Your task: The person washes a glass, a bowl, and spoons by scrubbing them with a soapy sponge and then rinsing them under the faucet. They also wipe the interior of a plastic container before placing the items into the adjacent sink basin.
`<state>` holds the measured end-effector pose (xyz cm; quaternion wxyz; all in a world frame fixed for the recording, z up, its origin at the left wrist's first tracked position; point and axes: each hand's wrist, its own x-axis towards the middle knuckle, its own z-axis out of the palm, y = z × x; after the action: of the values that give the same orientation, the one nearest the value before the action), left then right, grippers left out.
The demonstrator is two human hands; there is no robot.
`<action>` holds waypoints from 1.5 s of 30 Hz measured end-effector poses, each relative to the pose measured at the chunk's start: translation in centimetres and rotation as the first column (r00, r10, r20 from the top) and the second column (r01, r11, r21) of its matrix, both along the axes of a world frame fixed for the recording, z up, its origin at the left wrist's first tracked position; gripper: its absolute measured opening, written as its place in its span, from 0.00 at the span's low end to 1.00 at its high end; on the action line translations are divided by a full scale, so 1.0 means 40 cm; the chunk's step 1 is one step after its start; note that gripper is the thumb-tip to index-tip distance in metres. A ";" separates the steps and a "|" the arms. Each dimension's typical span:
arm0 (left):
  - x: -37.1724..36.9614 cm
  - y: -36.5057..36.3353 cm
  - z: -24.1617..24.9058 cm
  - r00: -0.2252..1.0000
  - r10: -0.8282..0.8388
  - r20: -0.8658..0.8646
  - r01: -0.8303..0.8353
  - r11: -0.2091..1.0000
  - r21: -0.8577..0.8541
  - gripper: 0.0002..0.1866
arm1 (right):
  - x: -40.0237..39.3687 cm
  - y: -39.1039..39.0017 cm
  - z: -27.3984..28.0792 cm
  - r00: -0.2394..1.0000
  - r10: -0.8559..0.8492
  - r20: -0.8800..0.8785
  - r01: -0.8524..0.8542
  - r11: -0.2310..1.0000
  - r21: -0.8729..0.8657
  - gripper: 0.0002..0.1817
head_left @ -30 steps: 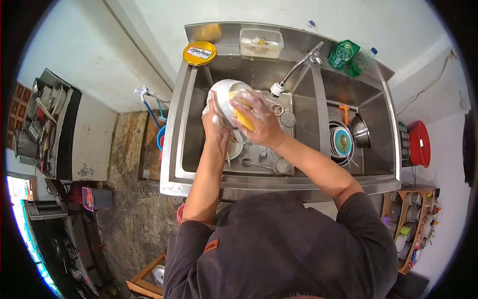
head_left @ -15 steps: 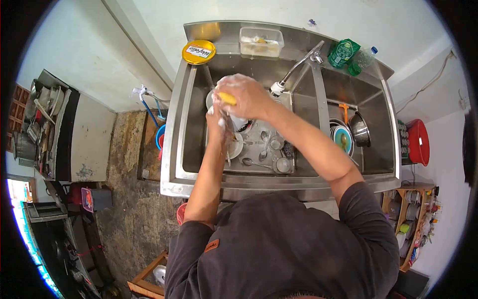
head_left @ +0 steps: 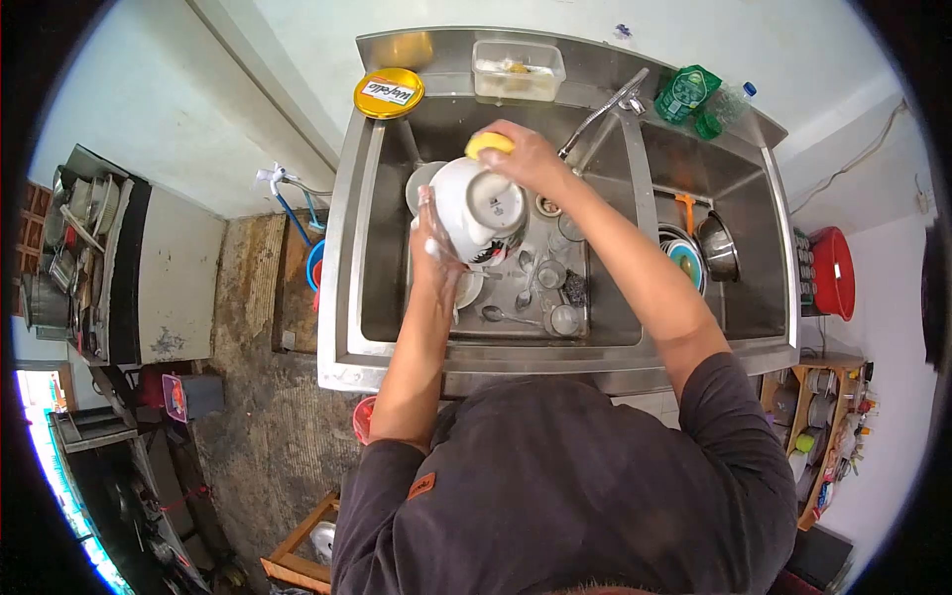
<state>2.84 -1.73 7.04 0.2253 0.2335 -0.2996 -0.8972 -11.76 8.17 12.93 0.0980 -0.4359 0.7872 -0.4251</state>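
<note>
My left hand, with suds on it, is closed on the side of a white bowl. The bowl is tilted so that its round base faces up toward me. My right hand grips a yellow sponge at the far rim of the bowl. Beneath the bowl, in the left sink basin, lie spoons, several drinking glasses and a pale plate. Another plate shows partly behind the bowl.
A faucet reaches over the left basin. On the back ledge stand a clear plastic tub, a yellow lid, a green pouch and a plastic bottle. A metal pot and stacked dishes sit in the right basin.
The bowl has turned and come up into plain sight, its base now showing. My right hand with the sponge has moved right and away from my left hand.
</note>
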 end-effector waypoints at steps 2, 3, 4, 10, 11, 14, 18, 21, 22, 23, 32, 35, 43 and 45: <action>-0.003 -0.011 -0.004 0.996 0.011 -0.084 -0.007 0.999 0.048 0.30 | 0.029 0.024 -0.043 0.975 -0.205 0.088 0.218 0.958 -0.184 0.18; 0.001 -0.010 0.011 0.996 0.023 -0.087 -0.017 0.998 0.064 0.29 | 0.066 0.029 -0.055 0.958 -0.277 0.068 0.285 0.915 -0.287 0.18; 0.001 -0.010 0.011 0.996 0.029 -0.085 -0.023 0.998 0.066 0.29 | 0.101 0.040 -0.062 0.960 -0.272 0.069 0.280 0.917 -0.285 0.18; 0.003 0.010 0.003 0.999 0.035 0.034 -0.034 0.998 -0.049 0.27 | 0.162 0.051 -0.025 0.902 -0.327 -0.280 0.237 0.920 -0.311 0.18; -0.006 0.017 0.006 0.997 0.078 0.027 -0.076 0.994 -0.077 0.26 | 0.156 0.047 -0.019 0.879 -0.301 -0.371 0.185 0.930 -0.318 0.18; -0.008 0.018 0.029 0.990 0.144 -0.008 -0.144 0.987 -0.073 0.25 | 0.210 0.081 -0.003 0.867 -0.169 -0.469 0.038 0.961 -0.275 0.18; 0.026 0.017 0.056 0.982 0.187 -0.004 -0.187 0.982 0.024 0.24 | 0.150 0.129 -0.028 0.910 -0.137 -0.390 0.100 0.989 -0.114 0.16; 0.025 0.035 0.046 0.987 0.105 0.125 -0.075 0.971 -0.225 0.26 | 0.177 0.091 0.014 0.899 -0.219 -0.380 0.132 0.961 -0.243 0.16; 0.023 0.034 0.035 0.987 0.107 0.123 -0.077 0.970 -0.229 0.26 | 0.207 0.088 0.034 0.850 -0.226 -0.476 0.111 0.960 -0.258 0.17; 0.031 0.039 0.055 0.985 0.156 0.069 -0.142 0.975 -0.170 0.26 | 0.227 0.099 0.040 0.861 -0.198 -0.469 0.072 0.959 -0.272 0.18; 0.060 0.015 0.101 0.970 0.242 -0.033 -0.243 0.948 -0.206 0.27 | 0.176 0.147 0.039 0.931 -0.256 -0.261 0.216 0.961 -0.173 0.17; 0.046 0.044 0.111 0.954 0.300 -0.024 -0.297 0.924 -0.240 0.27 | 0.298 0.116 0.048 0.823 -0.303 -0.481 0.159 0.935 -0.316 0.20; 0.049 0.048 0.097 0.974 0.137 -0.182 -0.127 0.989 0.070 0.25 | 0.197 0.083 0.012 0.896 -0.420 0.143 0.441 0.877 -0.192 0.20; 0.039 0.041 0.103 0.959 0.177 -0.224 -0.129 0.969 0.213 0.28 | 0.272 0.079 0.006 0.827 -0.525 -0.200 0.375 0.780 -0.500 0.23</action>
<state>4.39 -0.08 11.16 0.3049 0.1665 -0.1612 -0.9237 -0.87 11.33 13.17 -0.2415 -0.3071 0.7569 -0.5239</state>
